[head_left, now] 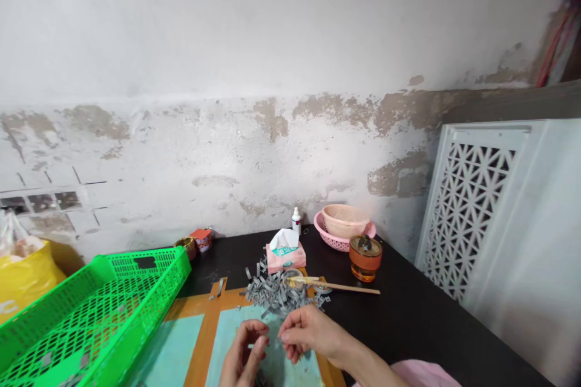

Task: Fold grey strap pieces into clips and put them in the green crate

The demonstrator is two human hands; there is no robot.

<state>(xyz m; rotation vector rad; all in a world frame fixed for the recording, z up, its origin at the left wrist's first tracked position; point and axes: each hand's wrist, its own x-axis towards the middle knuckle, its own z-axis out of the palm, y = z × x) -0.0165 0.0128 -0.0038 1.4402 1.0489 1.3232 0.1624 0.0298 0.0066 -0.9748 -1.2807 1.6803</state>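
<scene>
My left hand (245,355) is over the light blue board (222,338), fingers curled toward the thumb; whatever it pinches is too small to make out. Close beside it, my right hand (311,334) has its thumb and fingertips pressed together, and I cannot make out what is between them. Just beyond both hands lies a loose pile of short grey strips (276,295). A small round dish (294,277) with something yellowish sits in the pile. Across the dish rests a wooden stick (351,287) with a pale yellow end.
On the left stands a green plastic crate (175,281) with a few grey pieces, beside a yellow bag (29,278). Behind the pile are a tissue box (285,260) and white bottle (296,222). Pink baskets (345,224) and an amber jar (365,263) stand back right.
</scene>
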